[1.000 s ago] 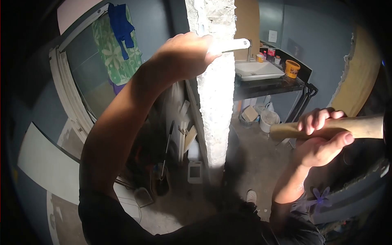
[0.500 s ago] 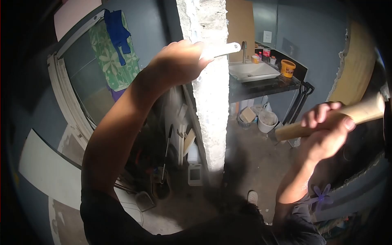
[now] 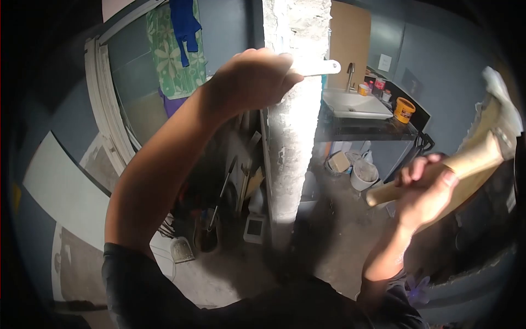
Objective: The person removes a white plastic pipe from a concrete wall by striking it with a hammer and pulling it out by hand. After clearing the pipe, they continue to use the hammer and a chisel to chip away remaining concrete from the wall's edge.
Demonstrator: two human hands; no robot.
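Observation:
My left hand (image 3: pixel 257 77) is closed around a tool whose white handle (image 3: pixel 323 68) sticks out to the right, with a hole near its end. The rest of that tool is hidden by my fingers and the wall edge. Right in front stands the rough, chipped edge of a wall (image 3: pixel 296 137), brightly lit, and my left hand is up against it. Off to the right, my right hand (image 3: pixel 426 192) grips the wooden handle of a hammer (image 3: pixel 475 159). Its pale head points up at the far right, apart from the wall edge.
Behind the wall edge, a white sink (image 3: pixel 356 104) and an orange tub (image 3: pixel 404 109) stand on a dark counter. Buckets (image 3: pixel 364 172) sit below it. Left are a floral towel (image 3: pixel 175 60), a dustpan (image 3: pixel 182 249), a jug (image 3: pixel 254 227) and a leaning white panel (image 3: pixel 66 189).
The view has turned, so the wall edge and sink sit further right. The hammer's head has come into sight, raised at the right. Both hands keep their grips.

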